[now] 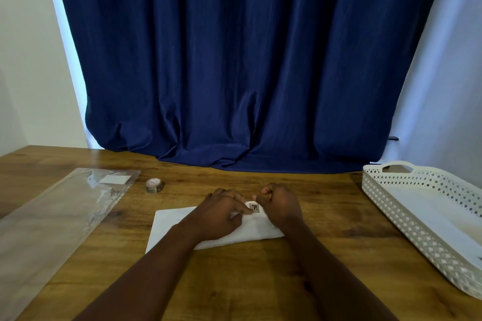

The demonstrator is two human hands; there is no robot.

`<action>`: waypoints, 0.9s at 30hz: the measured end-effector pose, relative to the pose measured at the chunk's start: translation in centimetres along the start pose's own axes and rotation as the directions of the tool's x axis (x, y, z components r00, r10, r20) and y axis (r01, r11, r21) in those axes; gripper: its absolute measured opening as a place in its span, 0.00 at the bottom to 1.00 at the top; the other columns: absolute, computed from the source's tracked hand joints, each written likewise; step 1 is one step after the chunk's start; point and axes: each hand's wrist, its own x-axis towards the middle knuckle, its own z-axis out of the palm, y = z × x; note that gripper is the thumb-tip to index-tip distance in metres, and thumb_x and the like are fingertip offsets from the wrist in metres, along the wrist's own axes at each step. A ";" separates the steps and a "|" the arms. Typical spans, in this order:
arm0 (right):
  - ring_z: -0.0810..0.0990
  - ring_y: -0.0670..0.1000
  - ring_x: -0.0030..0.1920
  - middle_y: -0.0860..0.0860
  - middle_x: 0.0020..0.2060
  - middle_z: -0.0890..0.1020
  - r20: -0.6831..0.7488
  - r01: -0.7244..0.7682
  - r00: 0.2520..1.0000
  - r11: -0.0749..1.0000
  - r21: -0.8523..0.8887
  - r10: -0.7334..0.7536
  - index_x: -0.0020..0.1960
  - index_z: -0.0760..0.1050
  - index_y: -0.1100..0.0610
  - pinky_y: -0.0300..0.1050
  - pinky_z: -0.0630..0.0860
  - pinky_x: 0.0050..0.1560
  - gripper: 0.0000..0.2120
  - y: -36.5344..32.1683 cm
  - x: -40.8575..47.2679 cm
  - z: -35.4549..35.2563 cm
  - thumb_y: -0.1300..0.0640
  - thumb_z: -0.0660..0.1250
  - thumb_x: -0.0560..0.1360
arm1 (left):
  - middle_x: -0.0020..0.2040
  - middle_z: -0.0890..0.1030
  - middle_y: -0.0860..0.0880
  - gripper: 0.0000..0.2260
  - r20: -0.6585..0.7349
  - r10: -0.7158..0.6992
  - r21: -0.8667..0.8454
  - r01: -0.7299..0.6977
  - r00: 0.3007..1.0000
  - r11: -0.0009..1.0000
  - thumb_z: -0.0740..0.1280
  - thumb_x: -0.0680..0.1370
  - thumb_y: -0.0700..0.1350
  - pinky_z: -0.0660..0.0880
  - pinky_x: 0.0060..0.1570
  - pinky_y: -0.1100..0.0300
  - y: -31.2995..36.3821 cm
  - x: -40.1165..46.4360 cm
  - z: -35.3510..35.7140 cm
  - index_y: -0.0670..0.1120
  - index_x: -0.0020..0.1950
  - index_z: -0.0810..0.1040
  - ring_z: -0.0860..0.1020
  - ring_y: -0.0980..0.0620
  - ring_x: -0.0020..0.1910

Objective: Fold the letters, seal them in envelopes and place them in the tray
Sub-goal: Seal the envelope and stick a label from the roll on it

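A flat white paper envelope (180, 227) lies mid-way on the grained wooden table (313, 216). The left hand (221, 216) presses a small square sticker (254, 207) onto it with straight fingers; the right hand (281, 206), fingers curled, pinches the sticker's edge. The perforated white plastic tray (386, 195) at right holds white paper.

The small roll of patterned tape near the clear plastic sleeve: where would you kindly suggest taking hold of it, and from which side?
Pinch the small roll of patterned tape across its curved outer rim, coming straight down from above. It appears to lie flat on the wooden table with its hole facing up, standing apart from the clear plastic sleeve, so both sides of the rim seem open to fingers.
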 end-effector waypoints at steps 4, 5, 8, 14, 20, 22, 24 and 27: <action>0.80 0.48 0.42 0.47 0.39 0.82 0.034 -0.046 0.999 0.959 0.281 0.038 0.47 0.78 0.49 0.44 0.75 0.42 0.14 0.3 -0.1 -0.9 0.39 0.63 0.79 | 0.76 0.69 0.57 0.35 -0.017 -0.117 0.129 0.118 0.993 0.985 0.65 0.73 0.72 0.69 0.70 0.49 -0.3 -0.4 -2.0 0.64 0.78 0.65 0.67 0.51 0.74; 0.81 0.48 0.41 0.48 0.38 0.82 0.044 -0.061 0.998 0.926 0.373 0.048 0.46 0.78 0.49 0.44 0.76 0.41 0.14 0.5 -0.1 -1.3 0.40 0.62 0.80 | 0.77 0.68 0.56 0.42 0.025 -0.166 0.176 0.159 0.986 0.972 0.64 0.68 0.78 0.68 0.70 0.47 -0.3 -0.6 -2.5 0.63 0.79 0.63 0.66 0.50 0.75; 0.81 0.47 0.41 0.50 0.41 0.84 0.079 -0.100 0.995 0.850 0.518 0.068 0.49 0.80 0.51 0.42 0.77 0.42 0.12 1.3 0.3 -2.6 0.45 0.63 0.82 | 0.75 0.68 0.56 0.55 0.170 -0.235 0.223 0.195 0.957 0.955 0.66 0.56 0.83 0.68 0.69 0.47 -0.1 -1.1 -3.5 0.63 0.79 0.60 0.65 0.51 0.73; 0.80 0.45 0.36 0.54 0.43 0.86 0.121 -0.199 0.980 0.760 0.619 0.158 0.51 0.80 0.54 0.36 0.78 0.35 0.08 1.4 1.1 -3.6 0.50 0.65 0.81 | 0.74 0.70 0.56 0.55 0.210 -0.207 0.160 0.175 0.956 0.971 0.73 0.55 0.79 0.68 0.69 0.47 0.2 -0.7 -3.7 0.64 0.78 0.61 0.66 0.51 0.71; 0.83 0.45 0.38 0.47 0.39 0.87 0.152 -0.200 0.979 0.767 0.610 0.134 0.50 0.81 0.48 0.34 0.78 0.33 0.05 0.5 0.7 -4.0 0.48 0.69 0.79 | 0.72 0.67 0.60 0.53 0.135 -0.136 0.059 0.129 0.981 0.990 0.77 0.54 0.75 0.71 0.68 0.50 0.4 -0.8 -3.3 0.66 0.76 0.61 0.67 0.55 0.69; 0.85 0.45 0.39 0.44 0.39 0.87 0.212 -0.224 0.970 0.774 0.593 0.118 0.51 0.81 0.47 0.36 0.78 0.34 0.08 0.1 0.4 -4.3 0.44 0.70 0.77 | 0.72 0.65 0.61 0.53 0.086 -0.112 0.054 0.108 0.990 0.993 0.78 0.54 0.74 0.70 0.67 0.50 0.6 -0.7 -3.2 0.67 0.76 0.60 0.66 0.56 0.68; 0.86 0.43 0.39 0.43 0.39 0.87 0.258 -0.245 0.960 0.768 0.592 0.108 0.52 0.81 0.47 0.37 0.78 0.35 0.11 -0.2 0.1 -4.3 0.42 0.71 0.75 | 0.71 0.64 0.59 0.53 0.026 -0.102 0.061 0.100 0.994 0.993 0.77 0.55 0.74 0.69 0.67 0.50 0.8 -0.6 -3.2 0.67 0.76 0.58 0.66 0.54 0.68; 0.86 0.43 0.39 0.46 0.42 0.87 0.266 -0.259 0.957 0.738 0.623 0.111 0.52 0.78 0.49 0.38 0.80 0.35 0.14 -0.7 -0.1 -4.4 0.45 0.76 0.72 | 0.70 0.65 0.55 0.51 -0.108 -0.093 0.114 0.106 0.990 0.988 0.77 0.60 0.73 0.70 0.67 0.51 1.0 -0.5 -3.2 0.64 0.78 0.58 0.68 0.52 0.67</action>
